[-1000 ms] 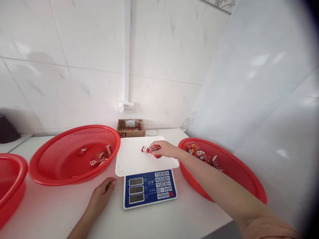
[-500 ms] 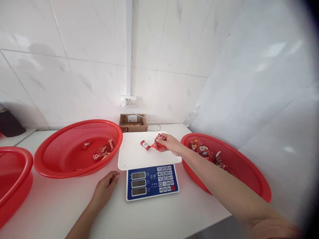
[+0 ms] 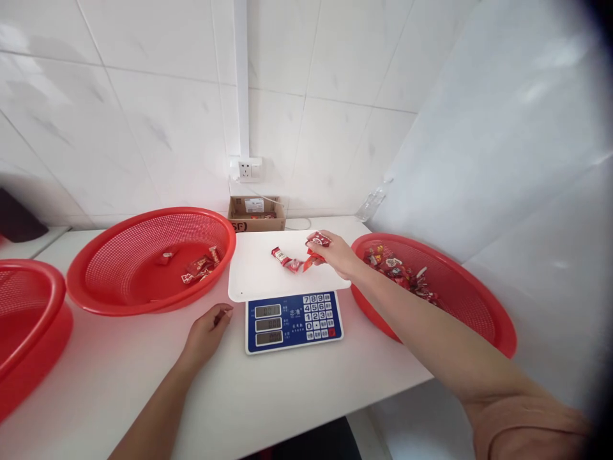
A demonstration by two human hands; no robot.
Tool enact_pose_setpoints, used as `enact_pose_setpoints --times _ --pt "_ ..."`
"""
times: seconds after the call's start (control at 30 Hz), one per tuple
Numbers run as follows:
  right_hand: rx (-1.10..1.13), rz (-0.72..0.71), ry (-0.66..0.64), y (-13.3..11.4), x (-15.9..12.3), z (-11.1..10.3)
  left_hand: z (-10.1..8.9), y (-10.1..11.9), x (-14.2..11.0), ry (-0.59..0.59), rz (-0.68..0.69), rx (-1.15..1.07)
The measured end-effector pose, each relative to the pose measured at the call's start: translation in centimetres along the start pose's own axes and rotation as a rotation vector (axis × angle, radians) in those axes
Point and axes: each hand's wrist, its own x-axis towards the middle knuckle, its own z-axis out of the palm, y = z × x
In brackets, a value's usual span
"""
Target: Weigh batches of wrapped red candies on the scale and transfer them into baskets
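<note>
My right hand (image 3: 336, 254) is closed on red-wrapped candies (image 3: 318, 240) just above the right part of the white weighing pan (image 3: 258, 281). On the pan, left of that hand, lie a red-and-white wrapped candy (image 3: 281, 256) and a pinkish-red wrapped piece (image 3: 294, 265) touching or nearly touching it. The pan sits on an electronic scale with a blue panel (image 3: 294, 322), keys and three small displays. Loosely curled, with nothing visible in its fingers, my left hand (image 3: 209, 329) rests on the table left of the scale.
A red mesh basket (image 3: 460, 275) at right holds many wrapped candies. Another red basket (image 3: 96, 268) at left holds several, and part of a third basket (image 3: 33, 358) shows at the left edge. A cardboard box (image 3: 261, 223) and a clear plastic bottle (image 3: 373, 203) stand by the wall.
A pinkish-red wrapped piece now lies on the pan beside the first candy. My right hand has shifted slightly right, away from them, still holding candies. The view has tilted down.
</note>
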Motion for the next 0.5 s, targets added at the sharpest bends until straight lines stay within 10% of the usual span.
enact_pose_setpoints --times 0.3,0.5 --pt "0.093 -0.068 0.07 -1.3 -1.0 0.5 0.0 0.0 0.0 -0.016 -0.011 -0.005" --pt "0.234 -0.129 0.106 -2.6 -6.6 -0.4 0.0 0.1 -0.1 -0.025 -0.036 0.011"
